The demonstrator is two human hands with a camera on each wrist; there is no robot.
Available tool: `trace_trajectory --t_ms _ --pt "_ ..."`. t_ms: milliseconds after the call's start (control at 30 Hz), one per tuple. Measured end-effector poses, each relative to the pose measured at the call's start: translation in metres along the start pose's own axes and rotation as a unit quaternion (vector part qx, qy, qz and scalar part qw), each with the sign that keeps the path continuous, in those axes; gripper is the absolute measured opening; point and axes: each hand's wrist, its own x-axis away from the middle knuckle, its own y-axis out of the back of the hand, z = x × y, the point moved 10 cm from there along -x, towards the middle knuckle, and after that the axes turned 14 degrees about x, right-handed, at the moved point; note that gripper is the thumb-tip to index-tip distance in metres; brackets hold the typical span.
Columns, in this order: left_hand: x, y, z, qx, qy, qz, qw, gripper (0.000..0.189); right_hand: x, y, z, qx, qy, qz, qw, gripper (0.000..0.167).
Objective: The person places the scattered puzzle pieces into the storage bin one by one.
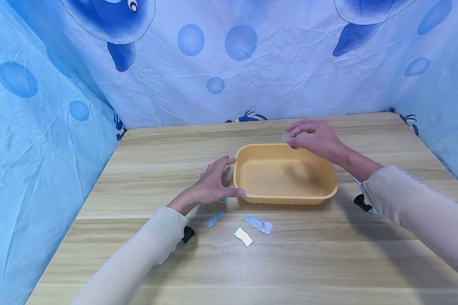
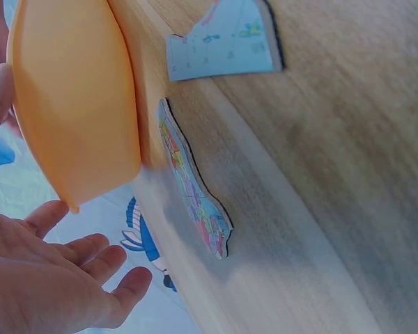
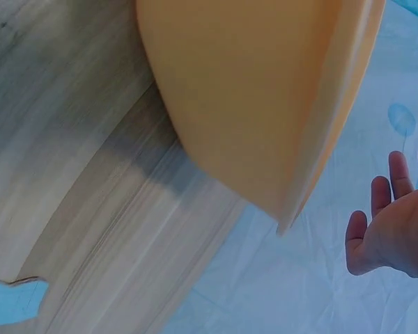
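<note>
A yellow-orange plastic tub stands on the wooden table. At its left end my left hand has thumb and fingers spread, the thumb on the near rim and a fingertip touching the rim farther back. My right hand, raised over the tub's far right rim, pinches a small light-blue puzzle piece between thumb and index finger. Most of that piece is hidden by the fingertips. Beside the left hand lie a colourful map-printed puzzle piece and a pale blue one.
In front of the tub lie several puzzle pieces, among them a blue-and-lilac one, a whitish one and a narrow blue one. More pieces show partly under the right sleeve. A blue cloth backdrop hangs behind the table.
</note>
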Motion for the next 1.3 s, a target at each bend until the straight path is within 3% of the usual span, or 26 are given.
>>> trace_trajectory --t_ms 367,867,1300 --pt "0.000 0.001 0.000 0.000 -0.003 0.000 1.0000 0.096 -0.008 -0.017 0.017 0.013 0.022 0.037 0.9990 0.029" --pt "-0.002 0.001 0.003 0.006 0.016 0.000 0.9998 0.095 -0.026 -0.033 0.050 0.024 0.062 0.064 0.9957 0.023" --pt "-0.002 0.000 0.003 0.003 0.014 0.003 0.9999 0.095 -0.034 -0.062 0.072 0.052 0.144 0.086 0.9844 0.017"
